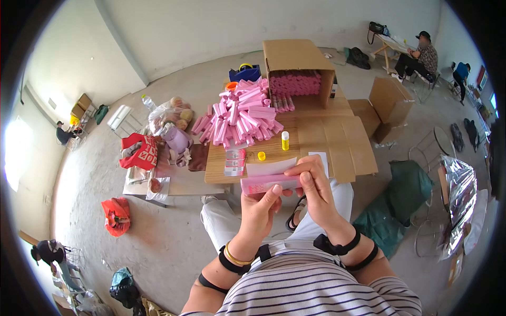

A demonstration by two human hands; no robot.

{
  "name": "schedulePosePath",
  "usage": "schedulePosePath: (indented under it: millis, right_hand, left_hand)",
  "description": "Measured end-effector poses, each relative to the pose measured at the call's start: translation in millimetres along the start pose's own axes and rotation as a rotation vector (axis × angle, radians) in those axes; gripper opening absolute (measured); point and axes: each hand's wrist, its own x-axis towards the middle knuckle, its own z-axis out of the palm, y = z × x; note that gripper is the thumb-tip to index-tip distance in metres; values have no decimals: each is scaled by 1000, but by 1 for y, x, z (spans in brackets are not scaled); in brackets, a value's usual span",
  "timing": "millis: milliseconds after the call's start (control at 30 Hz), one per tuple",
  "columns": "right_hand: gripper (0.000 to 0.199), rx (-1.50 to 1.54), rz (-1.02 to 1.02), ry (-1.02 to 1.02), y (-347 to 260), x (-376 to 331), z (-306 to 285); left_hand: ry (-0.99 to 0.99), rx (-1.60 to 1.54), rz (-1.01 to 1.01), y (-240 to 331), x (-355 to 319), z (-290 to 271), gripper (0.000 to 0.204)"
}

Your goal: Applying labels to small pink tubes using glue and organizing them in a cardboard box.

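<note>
Over the near edge of the wooden table, my left hand (258,208) and my right hand (317,192) hold a pink printed paper wrapper (263,184) between them. A white paper flap (271,167) stands up behind its pink face. My left thumb presses on the front, and my right fingers pinch the right end. Whether anything lies inside is hidden. Just beyond stands an uncapped yellow glue stick (285,141), its yellow cap (261,156) set apart to the left. Small pink-and-white printed slips (235,162) lie near the left edge. A white slip (319,162) shows behind my right hand.
A heap of pink paper rolls (240,117) covers the table's far left. Behind it, an open cardboard box (298,57) holds many more. A cardboard flap (345,145) lies at right. Bags and a purple jug (178,138) crowd the left side table. Other people sit far off.
</note>
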Motion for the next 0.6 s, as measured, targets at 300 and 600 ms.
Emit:
schedulePosePath:
  millis: [300,600]
  right_hand:
    - [27,-40,11,24,0,0,-2]
    - [28,-120,-37,68,5,-1,-5]
  left_hand:
    - [25,31,-18,-4,1,5,29]
    - [66,40,-21,-7,2,13,27]
